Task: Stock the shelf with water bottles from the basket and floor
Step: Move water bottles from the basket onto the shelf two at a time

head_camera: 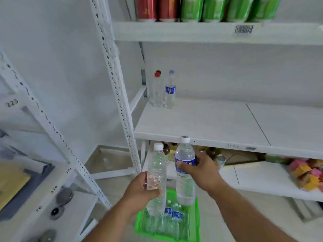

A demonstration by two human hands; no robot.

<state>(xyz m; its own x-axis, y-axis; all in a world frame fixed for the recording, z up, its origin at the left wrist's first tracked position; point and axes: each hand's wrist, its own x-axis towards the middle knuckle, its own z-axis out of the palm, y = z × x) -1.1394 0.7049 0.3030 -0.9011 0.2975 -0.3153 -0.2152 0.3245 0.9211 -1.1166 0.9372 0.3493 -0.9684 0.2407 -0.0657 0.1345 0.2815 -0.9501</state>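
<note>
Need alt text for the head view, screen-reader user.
A person holds two water bottles upright above a green basket of more bottles: the left hand grips an unlabelled bottle, the right hand a blue-labelled bottle. On the white shelf ahead, two bottles stand at its back left corner.

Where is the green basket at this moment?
In the head view, the green basket sits on the floor at bottom centre, below both hands, with bottles inside.

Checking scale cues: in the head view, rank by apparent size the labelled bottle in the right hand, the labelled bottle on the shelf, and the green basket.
1. Green basket
2. Right-hand bottle, though nearer the camera
3. Shelf bottle
</note>
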